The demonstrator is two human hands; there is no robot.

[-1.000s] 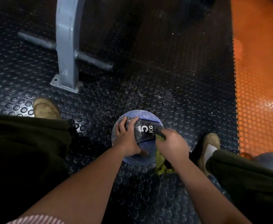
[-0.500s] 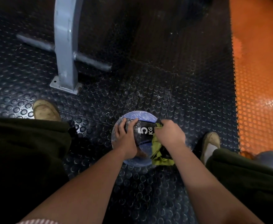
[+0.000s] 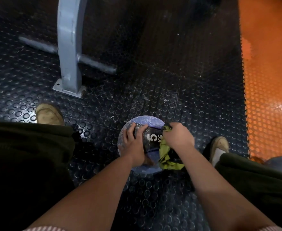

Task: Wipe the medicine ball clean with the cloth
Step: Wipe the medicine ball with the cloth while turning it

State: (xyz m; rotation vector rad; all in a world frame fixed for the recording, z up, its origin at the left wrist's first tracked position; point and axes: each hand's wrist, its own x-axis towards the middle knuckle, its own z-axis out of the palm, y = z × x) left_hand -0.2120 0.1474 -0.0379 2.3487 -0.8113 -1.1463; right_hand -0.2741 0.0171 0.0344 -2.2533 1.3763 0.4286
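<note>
Let the left hand point(image 3: 134, 145), fingers point(image 3: 131, 130) spread flat, brace the ball point(image 3: 147, 121) while the right hand point(image 3: 178, 138), fist round the cloth point(image 3: 167, 158), scrubs its dusty top.

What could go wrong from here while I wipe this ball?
1. The medicine ball sits on the studded floor, steadied only by the left hand on top; a hard push from the right hand might roll it.
2. The cloth is bunched, its tail hanging low; it may drag on the floor and pick up grit.
3. Pale speckling on the far side could be missed.
</note>
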